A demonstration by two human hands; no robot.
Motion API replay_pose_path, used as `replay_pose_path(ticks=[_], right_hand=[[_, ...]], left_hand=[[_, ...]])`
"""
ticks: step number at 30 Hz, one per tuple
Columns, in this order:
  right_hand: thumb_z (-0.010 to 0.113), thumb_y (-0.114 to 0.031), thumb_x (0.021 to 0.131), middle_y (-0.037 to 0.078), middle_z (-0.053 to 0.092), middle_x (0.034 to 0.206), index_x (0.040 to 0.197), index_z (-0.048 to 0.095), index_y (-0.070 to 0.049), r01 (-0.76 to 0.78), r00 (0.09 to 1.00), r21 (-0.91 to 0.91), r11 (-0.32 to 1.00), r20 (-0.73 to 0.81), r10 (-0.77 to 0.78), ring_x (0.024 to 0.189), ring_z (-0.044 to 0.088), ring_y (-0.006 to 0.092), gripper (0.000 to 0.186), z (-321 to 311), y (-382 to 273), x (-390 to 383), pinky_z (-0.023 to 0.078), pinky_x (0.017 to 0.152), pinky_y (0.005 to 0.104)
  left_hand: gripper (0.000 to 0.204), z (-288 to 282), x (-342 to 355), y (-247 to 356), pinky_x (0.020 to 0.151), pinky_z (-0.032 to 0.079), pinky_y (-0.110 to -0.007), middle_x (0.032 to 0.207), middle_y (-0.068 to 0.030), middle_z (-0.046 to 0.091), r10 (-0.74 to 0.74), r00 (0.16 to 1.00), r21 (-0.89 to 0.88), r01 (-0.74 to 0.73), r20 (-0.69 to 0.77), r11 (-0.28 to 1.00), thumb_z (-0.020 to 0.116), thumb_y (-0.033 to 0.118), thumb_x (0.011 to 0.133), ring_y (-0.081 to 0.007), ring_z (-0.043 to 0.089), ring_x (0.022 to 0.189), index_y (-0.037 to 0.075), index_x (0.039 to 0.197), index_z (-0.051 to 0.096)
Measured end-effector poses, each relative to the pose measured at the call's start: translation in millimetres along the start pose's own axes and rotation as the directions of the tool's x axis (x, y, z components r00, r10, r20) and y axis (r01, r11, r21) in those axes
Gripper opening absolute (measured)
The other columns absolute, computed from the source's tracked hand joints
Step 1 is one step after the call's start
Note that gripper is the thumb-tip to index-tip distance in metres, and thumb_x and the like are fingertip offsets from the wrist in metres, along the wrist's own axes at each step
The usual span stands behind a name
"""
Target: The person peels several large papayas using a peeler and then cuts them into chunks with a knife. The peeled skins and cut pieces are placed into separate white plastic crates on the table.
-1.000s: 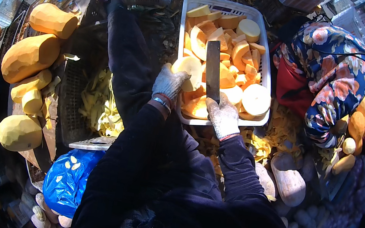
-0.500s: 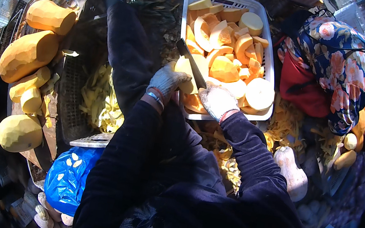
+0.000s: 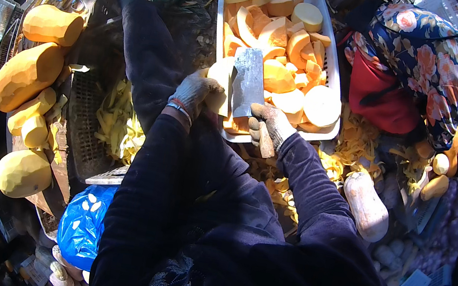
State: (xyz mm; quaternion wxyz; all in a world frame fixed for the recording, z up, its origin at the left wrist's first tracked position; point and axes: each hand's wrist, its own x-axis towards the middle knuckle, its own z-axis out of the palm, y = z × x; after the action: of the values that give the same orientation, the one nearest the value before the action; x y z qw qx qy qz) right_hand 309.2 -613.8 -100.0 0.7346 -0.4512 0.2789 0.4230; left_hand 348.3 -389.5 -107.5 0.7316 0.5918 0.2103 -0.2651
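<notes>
My left hand [image 3: 192, 92], in a whitish knit glove, grips a pale peeled pumpkin piece [image 3: 220, 85] at the near left side of a white plastic crate [image 3: 337, 82]. Gloved as well, my right hand [image 3: 271, 127] is closed round the wooden handle of a cleaver [image 3: 247, 82]. Its broad grey blade lies face up beside the piece, over the crate's contents. Cut orange pumpkin chunks [image 3: 278, 77] fill the crate, with a large round slice [image 3: 322, 106] at its near right corner. The blade hides some of the chunks.
Peeled whole pumpkins [image 3: 28, 77] lie on a wooden board at the left. Below them are a dark crate of peelings [image 3: 118, 118] and a blue plastic bag [image 3: 83, 225]. An unpeeled pumpkin [image 3: 365, 206] rests right of my forearm. Another person in a floral top [image 3: 421, 60] bends at the right.
The cleaver has turned from edge-on to showing its flat face. My right hand has rolled over, exposing the wooden handle. My left hand still holds the pumpkin piece.
</notes>
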Motion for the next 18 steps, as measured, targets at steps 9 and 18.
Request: replay_pose_path(ticks=[9, 18], right_hand=[[0.061, -0.026, 0.094, 0.001, 0.057, 0.062, 0.102, 0.057, -0.013, 0.185, 0.967, -0.106, 0.977, -0.157, -0.2, 0.04, 0.051, 0.0144, 0.016, 5.2, 11.8, -6.4, 0.045, 0.037, 0.0307], [0.063, -0.021, 0.093, 0.001, 0.054, 0.064, 0.095, 0.053, -0.01, 0.436, 0.826, -0.067, 0.898, -0.366, -0.429, 0.046, 0.052, 0.0135, 0.014, -30.2, 8.3, -51.6, 0.043, 0.042, 0.0284]], left_hand=[[0.077, 10.1, -4.8, 0.6, 0.102, 0.047, -0.033, 0.133, -0.017, 0.056, 0.099, 0.995, 0.036, -0.098, -0.012, 0.995, 0.059, 0.0, 0.07, -0.0287, 0.057, 0.119, -0.005, 0.143, 0.04], [0.078, 58.7, -18.2, 20.0, 0.097, 0.052, -0.034, 0.147, -0.0179, 0.042, 0.221, 0.975, -0.353, -0.209, -0.006, 0.912, 0.058, -0.004, 0.082, -0.0227, 0.057, 0.119, 0.003, 0.153, 0.027]])
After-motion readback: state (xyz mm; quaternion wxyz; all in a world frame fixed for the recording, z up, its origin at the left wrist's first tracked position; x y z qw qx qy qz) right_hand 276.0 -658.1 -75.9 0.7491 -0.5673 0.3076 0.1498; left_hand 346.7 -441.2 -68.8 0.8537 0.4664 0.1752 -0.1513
